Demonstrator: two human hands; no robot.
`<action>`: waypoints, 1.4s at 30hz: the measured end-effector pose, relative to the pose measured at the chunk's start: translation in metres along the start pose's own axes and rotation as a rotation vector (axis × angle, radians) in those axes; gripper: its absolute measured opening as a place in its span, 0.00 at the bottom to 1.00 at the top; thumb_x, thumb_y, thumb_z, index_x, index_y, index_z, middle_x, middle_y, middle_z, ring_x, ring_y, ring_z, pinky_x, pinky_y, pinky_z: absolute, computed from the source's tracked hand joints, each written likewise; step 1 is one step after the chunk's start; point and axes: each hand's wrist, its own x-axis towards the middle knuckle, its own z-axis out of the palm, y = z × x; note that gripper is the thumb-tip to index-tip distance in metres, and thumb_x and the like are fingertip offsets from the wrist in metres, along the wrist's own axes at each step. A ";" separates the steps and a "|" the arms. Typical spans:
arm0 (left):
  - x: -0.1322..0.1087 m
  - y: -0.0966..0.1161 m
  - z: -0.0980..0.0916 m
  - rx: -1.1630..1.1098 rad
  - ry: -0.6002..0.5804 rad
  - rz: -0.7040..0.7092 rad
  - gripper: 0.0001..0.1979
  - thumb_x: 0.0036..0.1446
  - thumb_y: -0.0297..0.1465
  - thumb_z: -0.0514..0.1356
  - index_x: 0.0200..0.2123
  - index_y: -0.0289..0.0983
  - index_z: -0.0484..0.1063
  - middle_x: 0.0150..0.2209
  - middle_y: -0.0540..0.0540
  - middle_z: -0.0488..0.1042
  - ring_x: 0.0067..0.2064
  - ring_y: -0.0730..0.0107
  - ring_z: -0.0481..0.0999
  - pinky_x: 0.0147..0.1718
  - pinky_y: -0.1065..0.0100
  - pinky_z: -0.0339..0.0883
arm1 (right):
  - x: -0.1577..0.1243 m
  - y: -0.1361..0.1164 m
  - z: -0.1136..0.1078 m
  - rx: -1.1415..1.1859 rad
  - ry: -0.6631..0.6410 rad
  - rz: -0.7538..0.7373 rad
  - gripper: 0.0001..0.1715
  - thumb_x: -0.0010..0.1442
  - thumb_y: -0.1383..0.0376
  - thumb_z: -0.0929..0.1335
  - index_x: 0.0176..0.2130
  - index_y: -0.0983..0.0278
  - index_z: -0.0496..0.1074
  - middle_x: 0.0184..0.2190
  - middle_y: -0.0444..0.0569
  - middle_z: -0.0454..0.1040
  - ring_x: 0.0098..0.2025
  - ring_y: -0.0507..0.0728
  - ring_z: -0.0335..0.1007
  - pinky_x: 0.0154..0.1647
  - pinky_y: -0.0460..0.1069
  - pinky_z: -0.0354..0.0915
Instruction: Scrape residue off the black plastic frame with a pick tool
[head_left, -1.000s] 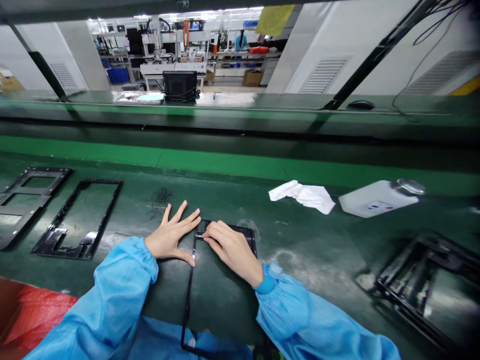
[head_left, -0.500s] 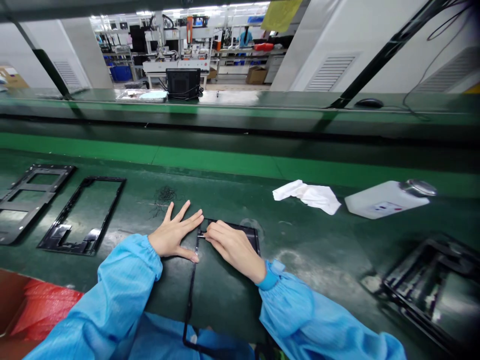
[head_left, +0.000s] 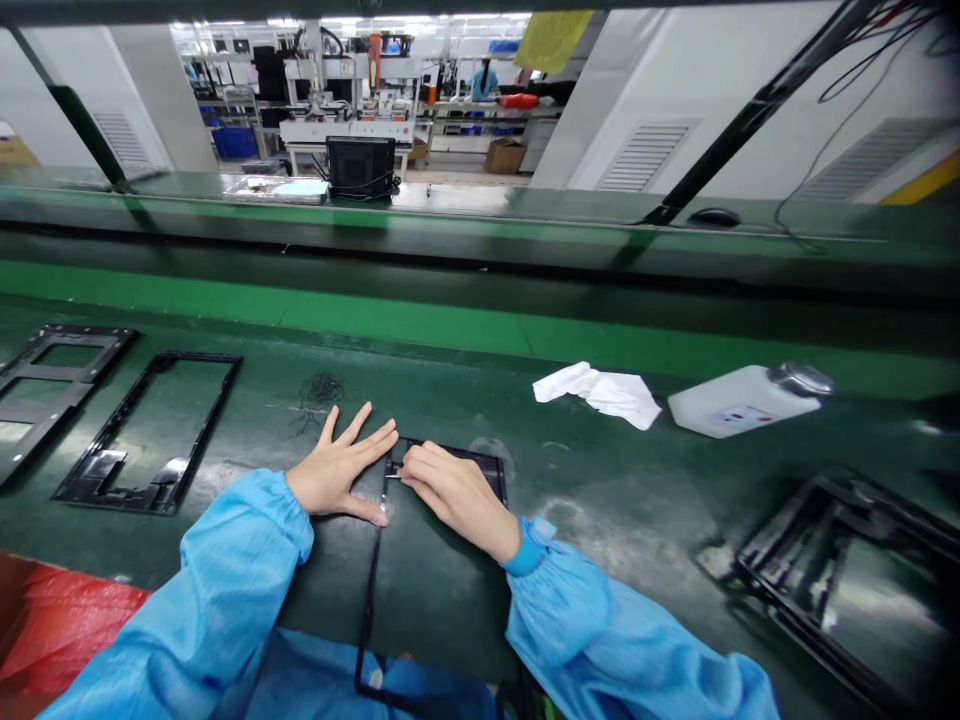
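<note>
A thin black plastic frame (head_left: 373, 590) lies on the green bench in front of me, its near end reaching my lap. My left hand (head_left: 339, 468) is spread flat across the frame's left side, fingertips at its far corner and thumb on the side rail. Over the far end of the frame, my right hand (head_left: 457, 492) is closed in a pinch on a small thin metal tool (head_left: 393, 477). Only the tool's bright tip shows, touching or just above the rail; my fingers hide the rest. Thin black plastic shavings (head_left: 322, 390) lie in a tangle beyond my left hand.
Another black frame (head_left: 196, 425) and a wider black panel (head_left: 64, 375) lie to the left. White crumpled tissue (head_left: 598, 392) and a white bottle (head_left: 739, 402) with a metal cap lie at the right. Stacked black frames (head_left: 806, 570) sit far right, red plastic wrap (head_left: 71, 625) at lower left.
The whole view has shifted slightly, so everything appears a little further left. Both hands keep nearly the same pose on the frame.
</note>
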 end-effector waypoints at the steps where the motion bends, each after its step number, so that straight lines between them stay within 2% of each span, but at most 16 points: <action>1: 0.000 0.000 0.000 -0.001 -0.006 -0.004 0.52 0.53 0.60 0.56 0.70 0.42 0.34 0.69 0.40 0.46 0.69 0.44 0.30 0.59 0.36 0.16 | 0.000 0.001 0.000 0.009 0.006 0.004 0.11 0.71 0.66 0.59 0.38 0.62 0.67 0.36 0.49 0.70 0.39 0.55 0.64 0.36 0.48 0.61; 17: 0.000 0.001 -0.001 -0.026 -0.023 -0.007 0.54 0.51 0.61 0.56 0.70 0.42 0.34 0.69 0.41 0.43 0.69 0.44 0.28 0.59 0.37 0.14 | 0.000 0.001 0.001 0.006 -0.007 0.012 0.12 0.71 0.65 0.58 0.37 0.62 0.67 0.36 0.49 0.70 0.39 0.56 0.64 0.35 0.48 0.61; 24: 0.000 0.000 0.000 -0.024 -0.032 -0.006 0.55 0.50 0.61 0.56 0.70 0.42 0.33 0.69 0.42 0.42 0.69 0.44 0.28 0.59 0.37 0.14 | -0.001 0.001 -0.001 0.027 0.005 0.051 0.07 0.69 0.66 0.60 0.40 0.62 0.66 0.39 0.49 0.69 0.42 0.56 0.64 0.38 0.49 0.63; 32: 0.000 -0.001 0.001 -0.021 -0.023 0.002 0.55 0.51 0.62 0.55 0.70 0.42 0.33 0.70 0.42 0.42 0.69 0.45 0.28 0.59 0.38 0.13 | 0.000 -0.001 0.001 -0.042 -0.023 0.042 0.07 0.69 0.66 0.60 0.39 0.62 0.66 0.38 0.49 0.69 0.40 0.56 0.64 0.35 0.49 0.62; 39: 0.002 -0.003 0.001 -0.001 -0.019 -0.001 0.54 0.51 0.62 0.55 0.70 0.43 0.34 0.69 0.42 0.43 0.69 0.44 0.28 0.59 0.36 0.15 | 0.002 0.002 0.001 0.034 0.009 0.034 0.08 0.69 0.67 0.60 0.37 0.61 0.66 0.36 0.48 0.70 0.40 0.55 0.65 0.36 0.48 0.61; 42: 0.005 -0.004 0.000 0.036 -0.003 -0.021 0.51 0.52 0.61 0.56 0.70 0.45 0.37 0.70 0.42 0.41 0.69 0.43 0.29 0.59 0.34 0.18 | 0.004 0.007 -0.001 0.078 0.020 0.051 0.07 0.68 0.66 0.61 0.37 0.61 0.66 0.37 0.48 0.70 0.40 0.55 0.65 0.37 0.48 0.61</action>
